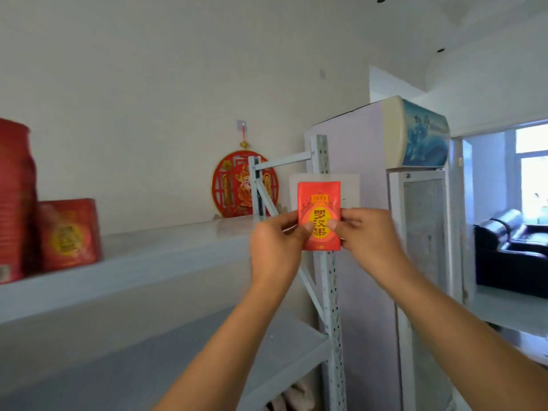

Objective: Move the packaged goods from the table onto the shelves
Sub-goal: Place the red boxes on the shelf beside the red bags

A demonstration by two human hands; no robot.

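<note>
A flat red packet (319, 203) with a yellow oval and dark characters stands upright in the air, past the right end of the top shelf (166, 247). My left hand (274, 247) pinches its lower left edge, thumb on the front. My right hand (370, 235) pinches its lower right edge the same way. On the shelf's far left stand a red box (69, 234) and a taller red stack (14, 200) of similar packaged goods.
The grey perforated shelf upright (329, 286) rises just below and behind the packet. A lower shelf board (184, 360) runs underneath. A tall display fridge (415, 232) stands right of the rack. A red round wall ornament (237, 185) hangs behind. A doorway with a dark sofa (510, 250) opens at right.
</note>
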